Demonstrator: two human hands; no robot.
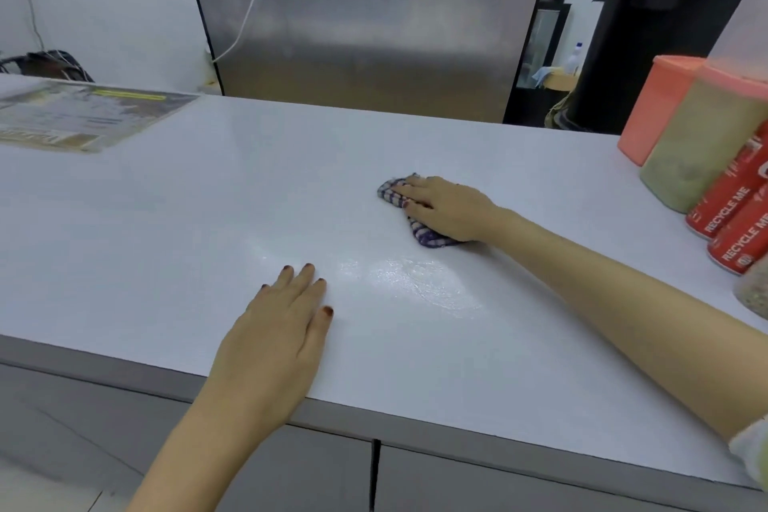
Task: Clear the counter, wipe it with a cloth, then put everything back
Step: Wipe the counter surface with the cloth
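A white counter (174, 220) fills the view. My right hand (446, 206) lies flat, fingers straight, on a blue-and-white checked cloth (428, 236) and presses it onto the counter right of centre. Cloth edges show past the fingertips and below the palm. A wet, shiny patch (419, 283) lies just in front of the cloth. My left hand (278, 335) rests flat on the counter near its front edge, fingers straight, holding nothing.
At the right edge stand an orange-lidded tub (652, 112), a jar of pale grains (698, 150) and two red cans (731, 212) lying tilted. A laminated sheet (79, 116) lies at the far left. A steel fridge (365, 21) stands behind the counter.
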